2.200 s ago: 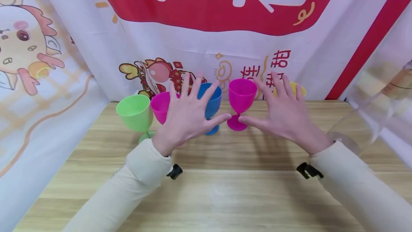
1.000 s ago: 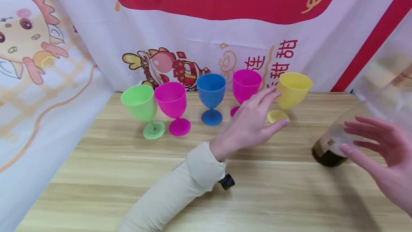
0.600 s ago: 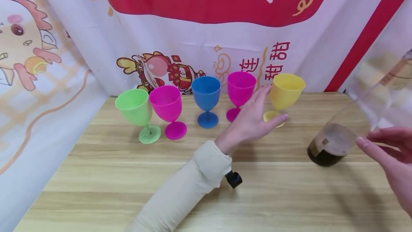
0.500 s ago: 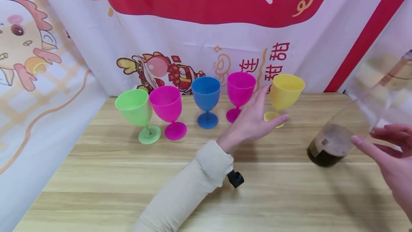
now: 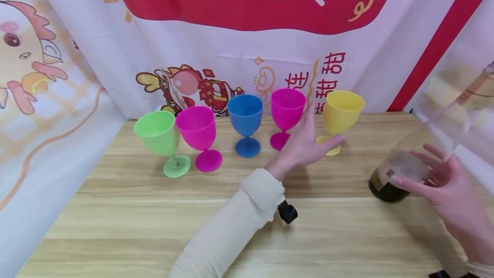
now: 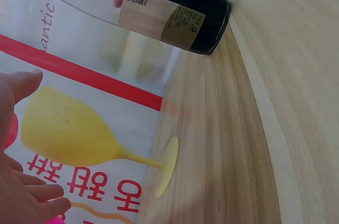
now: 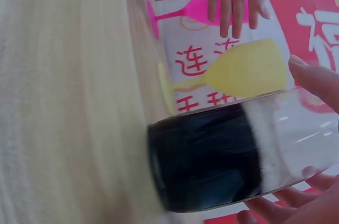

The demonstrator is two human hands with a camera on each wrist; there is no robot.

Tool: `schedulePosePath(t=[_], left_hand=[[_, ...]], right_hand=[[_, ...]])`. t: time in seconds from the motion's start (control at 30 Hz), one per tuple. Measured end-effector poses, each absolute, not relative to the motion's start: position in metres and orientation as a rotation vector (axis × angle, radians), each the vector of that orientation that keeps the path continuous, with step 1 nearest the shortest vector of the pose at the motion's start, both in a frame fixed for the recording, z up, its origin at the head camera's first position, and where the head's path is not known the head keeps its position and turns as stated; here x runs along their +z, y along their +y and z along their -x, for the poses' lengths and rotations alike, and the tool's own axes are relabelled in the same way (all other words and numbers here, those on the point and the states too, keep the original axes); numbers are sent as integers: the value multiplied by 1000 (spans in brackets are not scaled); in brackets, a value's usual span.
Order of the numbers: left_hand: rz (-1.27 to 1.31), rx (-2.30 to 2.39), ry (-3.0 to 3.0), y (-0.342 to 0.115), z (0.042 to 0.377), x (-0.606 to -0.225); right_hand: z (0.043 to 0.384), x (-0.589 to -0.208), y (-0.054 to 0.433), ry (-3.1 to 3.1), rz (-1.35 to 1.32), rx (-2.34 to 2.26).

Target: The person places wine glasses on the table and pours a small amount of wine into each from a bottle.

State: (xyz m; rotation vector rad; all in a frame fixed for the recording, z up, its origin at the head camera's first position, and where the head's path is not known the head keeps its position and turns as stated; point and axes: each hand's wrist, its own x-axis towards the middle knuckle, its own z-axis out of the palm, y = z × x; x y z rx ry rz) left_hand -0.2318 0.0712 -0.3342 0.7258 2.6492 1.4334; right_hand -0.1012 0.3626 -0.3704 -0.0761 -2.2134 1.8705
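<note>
My left hand [image 5: 302, 143], fingers straight and thumb spread, reaches between a pink goblet [image 5: 287, 108] and a yellow goblet [image 5: 341, 113]. In the left wrist view its thumb [image 6: 24, 85] and fingers lie either side of the yellow goblet's bowl [image 6: 66, 128]; I cannot tell whether they touch. My right hand [image 5: 447, 192] is at a clear glass bottle [image 5: 380, 179] with dark liquid at the bottom and a label. Its fingers are behind the glass, and in the right wrist view its thumb [image 7: 312, 78] stands off the bottle's side.
Left of the pink goblet stand a blue goblet [image 5: 247, 117], another pink goblet [image 5: 200, 130] and a green goblet [image 5: 158, 134], upright in a row. The wooden table [image 5: 154, 235] meets a printed cloth backdrop [image 5: 231, 46] behind them.
Both hands were spread over the goblets. The left moved right to the yellow goblet; the right moved to the bottle, and most recently left, so its fingers pass behind the glass.
</note>
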Motion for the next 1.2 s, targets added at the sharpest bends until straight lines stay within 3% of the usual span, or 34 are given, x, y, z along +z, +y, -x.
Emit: schedulePosePath(t=[0.1,0.37,0.93,1.2], left_hand=[[-734,1455,2634,75,237,-333],[-654,1540,2618,97,247,-329],[-423,1733,2692,130,247,-317],[-430,1746,2739,124,251,-320]], right_hand=[[104,-375,362,-2190,57,1955],[103,-379,353,-2563,284,1356],[97,-387,348,-2540,371,1311],[104,-385,354,-2458,220,1441]])
